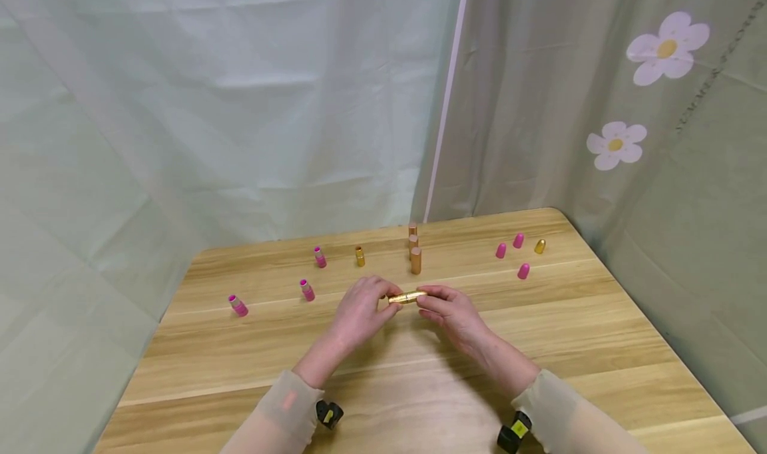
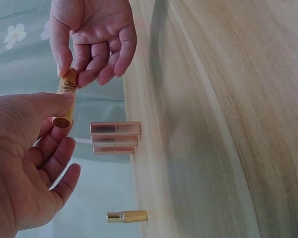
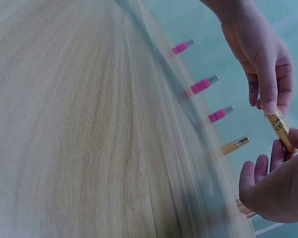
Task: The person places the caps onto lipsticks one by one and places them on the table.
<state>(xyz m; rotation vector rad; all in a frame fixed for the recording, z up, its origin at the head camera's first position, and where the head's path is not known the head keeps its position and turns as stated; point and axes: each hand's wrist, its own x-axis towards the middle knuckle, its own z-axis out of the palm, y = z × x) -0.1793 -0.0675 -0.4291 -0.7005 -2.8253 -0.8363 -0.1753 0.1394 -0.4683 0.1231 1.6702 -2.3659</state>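
Left hand [image 1: 361, 309], right hand [image 1: 453, 313] pinching gold lipstick [image 1: 407, 297]; I'm fearing loose pinch, lipstick dropping, bumping copper tubes [image 1: 415, 255] beyond it.

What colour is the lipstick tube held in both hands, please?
The lipstick tube is shiny gold, which shows best in the head view.

On the wooden table [image 1: 599, 334] stand three pink tubes [image 1: 307, 291], a gold tube [image 1: 360, 257], three copper tubes [image 1: 416, 261], four caps [image 1: 501, 251].
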